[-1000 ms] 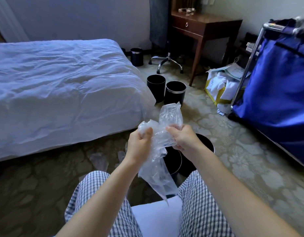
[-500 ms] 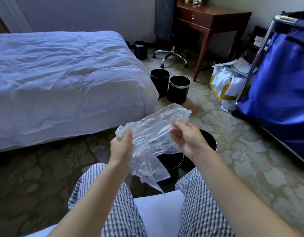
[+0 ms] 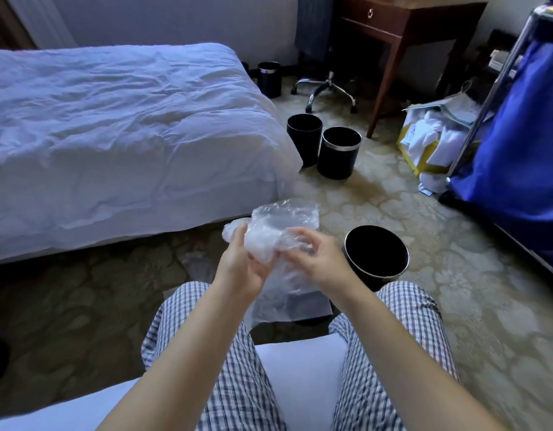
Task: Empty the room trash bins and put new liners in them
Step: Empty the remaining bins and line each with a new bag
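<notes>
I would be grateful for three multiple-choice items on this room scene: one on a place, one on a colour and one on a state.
1. Where does the nearest bin stand?
A on the bed; B by the right knee; C under the desk.
2. What colour is the cart bag?
A red; B green; C blue.
3. What state is the clear liner in?
A held by the left hand and right hand; B fitted in a bin; C draped on the desk.

Answers:
1 B, it stands on the floor just beside that knee.
2 C, its fabric is plainly blue.
3 A, fingers of both hands curl round it.
</notes>
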Demonstrator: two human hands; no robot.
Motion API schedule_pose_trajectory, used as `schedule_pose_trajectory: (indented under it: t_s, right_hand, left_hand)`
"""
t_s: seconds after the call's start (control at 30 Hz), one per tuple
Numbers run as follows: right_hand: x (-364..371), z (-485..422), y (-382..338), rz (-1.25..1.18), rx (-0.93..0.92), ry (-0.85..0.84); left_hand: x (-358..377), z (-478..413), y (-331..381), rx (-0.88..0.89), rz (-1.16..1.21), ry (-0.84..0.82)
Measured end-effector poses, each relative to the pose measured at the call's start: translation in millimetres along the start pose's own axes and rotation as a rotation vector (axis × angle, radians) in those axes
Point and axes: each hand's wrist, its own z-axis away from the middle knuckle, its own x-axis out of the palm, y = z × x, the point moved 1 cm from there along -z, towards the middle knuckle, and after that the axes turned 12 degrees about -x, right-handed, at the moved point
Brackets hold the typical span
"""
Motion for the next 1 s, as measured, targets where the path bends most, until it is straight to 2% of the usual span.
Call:
schedule_pose_trajectory:
  t_s: [0.07,0.17,0.23,0.3,0.4,0.47,0.67,0.73,0.83,1.0]
  right_hand:
    - [-5,-6,1,-0.064,0.04,0.142]
    - [-12,-12,1,-0.129,0.056,0.223]
    - [-12,-13,1,-0.225,0.08,0.219]
    - [-5,-10,3,-0.315,0.124,0.13]
    - [2,-3,2,-0.349,0.166,-0.037]
    - [3,-1,0,-0.337,0.162,-0.08]
    - [-3,2,-6,-0.263,0.127,0.028]
    - [-4,1,-5,-0.248,0.147,0.132]
    - [-11,0,-3,-0.235,0.154,0.261]
    - [-7,3,0,-0.052,0.01,0.131]
  left_hand:
    - [-2,-1,-2,-0.022,-0.075,0.001]
    - [-5,-2,-8,0.057,-0.391,0.046]
    - [-3,-1,-15,0.104,-0.578,-0.005]
    - [4,-1,-25,0.16,-0.672,-0.062]
    - [13,-3,-32,0.223,-0.618,0.034]
    - [12,-6,-30,0.212,-0.567,0.079]
    - [8,-2,-24,0.38,-0.666,0.162]
    - [5,-6,-24,0.441,-0.675,0.192]
    - [1,-7,-23,0.439,-0.646,0.178]
    - [9,-3,-22,0.433,-0.851,0.034]
